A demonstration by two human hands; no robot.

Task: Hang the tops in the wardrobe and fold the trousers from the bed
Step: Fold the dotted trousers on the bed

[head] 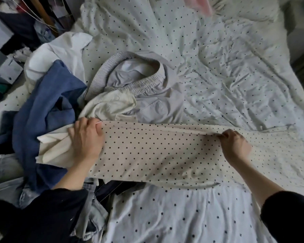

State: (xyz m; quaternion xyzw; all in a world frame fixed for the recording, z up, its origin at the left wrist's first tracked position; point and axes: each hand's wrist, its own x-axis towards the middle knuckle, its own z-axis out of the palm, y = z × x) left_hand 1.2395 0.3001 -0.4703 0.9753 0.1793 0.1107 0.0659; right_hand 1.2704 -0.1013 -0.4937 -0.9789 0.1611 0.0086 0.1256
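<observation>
Fingers (225, 135) of the right hand (235, 146) are pinched shut on the far edge of the beige dotted trousers (156, 151), while the left hand (88, 139) lies spread and flat on the cloth, pressing rather than gripping. Between the two hands the trousers stretch in a long band across the near part of the bed (235, 76). Just beyond the left fingers sit cream cloth (111, 104) and grey elastic-waisted trousers (144, 88); outside them, a blue garment (42, 106) heaps against the band's end. The risk, I judge, is a crooked fold: the left end rides on that heap, so it may slip or drag neighbouring pieces along, and the dotted sheet makes edges hard to read.
</observation>
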